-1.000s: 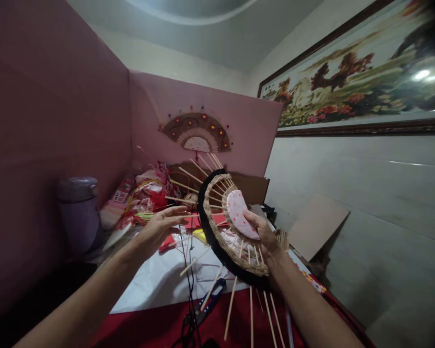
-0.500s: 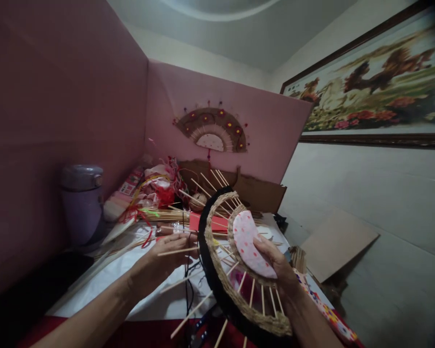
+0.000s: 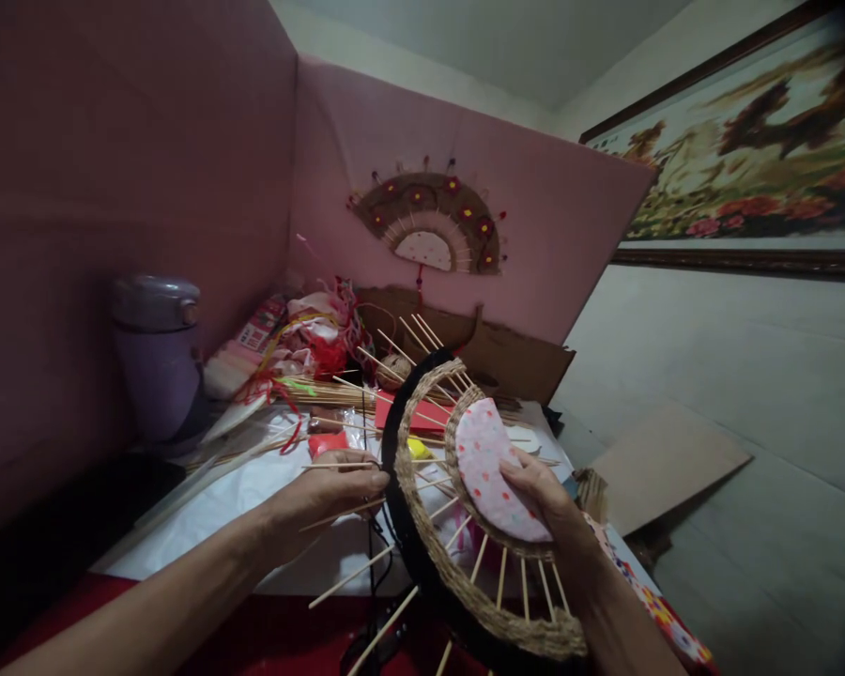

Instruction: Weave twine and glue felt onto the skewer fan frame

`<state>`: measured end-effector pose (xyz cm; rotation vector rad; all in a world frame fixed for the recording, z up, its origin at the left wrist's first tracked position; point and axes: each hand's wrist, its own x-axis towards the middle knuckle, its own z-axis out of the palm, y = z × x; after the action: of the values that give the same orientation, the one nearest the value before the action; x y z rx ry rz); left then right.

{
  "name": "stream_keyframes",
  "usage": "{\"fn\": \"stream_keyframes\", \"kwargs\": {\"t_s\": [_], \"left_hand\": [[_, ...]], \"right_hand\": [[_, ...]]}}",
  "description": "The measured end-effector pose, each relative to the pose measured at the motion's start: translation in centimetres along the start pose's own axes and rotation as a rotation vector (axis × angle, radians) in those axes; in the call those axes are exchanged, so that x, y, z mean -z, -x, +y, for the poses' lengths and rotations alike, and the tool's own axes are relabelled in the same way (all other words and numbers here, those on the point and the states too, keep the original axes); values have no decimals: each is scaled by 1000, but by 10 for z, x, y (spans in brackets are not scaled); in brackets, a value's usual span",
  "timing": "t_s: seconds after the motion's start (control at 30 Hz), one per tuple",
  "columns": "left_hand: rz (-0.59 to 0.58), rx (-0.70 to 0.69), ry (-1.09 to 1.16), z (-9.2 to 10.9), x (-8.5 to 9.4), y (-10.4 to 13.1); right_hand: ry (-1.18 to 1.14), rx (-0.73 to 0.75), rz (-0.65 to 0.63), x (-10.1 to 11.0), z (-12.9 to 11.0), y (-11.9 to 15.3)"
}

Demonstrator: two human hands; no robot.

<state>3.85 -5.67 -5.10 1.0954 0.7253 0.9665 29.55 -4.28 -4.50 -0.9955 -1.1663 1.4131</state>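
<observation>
A half-round fan frame of thin sticks and woven straw cord (image 3: 422, 554) is held up in front of me, tilted on its side. A black yarn band (image 3: 396, 441) runs along its outer curve, with bare stick ends poking past it. My right hand (image 3: 545, 493) grips its white, red-dotted centre piece (image 3: 489, 460), thumb on top and fingers behind. At the band's outer edge my left hand (image 3: 338, 493) is closed, thumb against fingers, among the sticks. Loose black yarn (image 3: 372, 554) hangs beside it; the fingertips are partly hidden.
A finished-looking flowered fan (image 3: 422, 221) hangs on the pink panel (image 3: 549, 216). Behind my hands lie a bundle of sticks (image 3: 316, 390), a twine ball (image 3: 392, 371) and red paper (image 3: 422, 413). A purple tumbler (image 3: 156, 366) stands left. White cloth (image 3: 232, 498) covers the table.
The left thumb has come down to the fingers at the black band's edge, where the hand was more open before. The right hand keeps its hold; the camera view has shifted slightly.
</observation>
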Motion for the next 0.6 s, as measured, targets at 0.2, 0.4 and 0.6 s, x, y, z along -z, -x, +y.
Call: {"fn": "stream_keyframes", "kwargs": {"t_s": [0.2, 0.4, 0.6], "left_hand": [[-38, 22, -26, 5, -4, -1], [-49, 24, -4, -1, 2, -3], [-41, 59, -119, -1, 3, -3]], "right_hand": [[-19, -49, 11, 0, -2, 2], [-49, -53, 12, -7, -4, 6], [-2, -20, 67, -12, -3, 8]]}}
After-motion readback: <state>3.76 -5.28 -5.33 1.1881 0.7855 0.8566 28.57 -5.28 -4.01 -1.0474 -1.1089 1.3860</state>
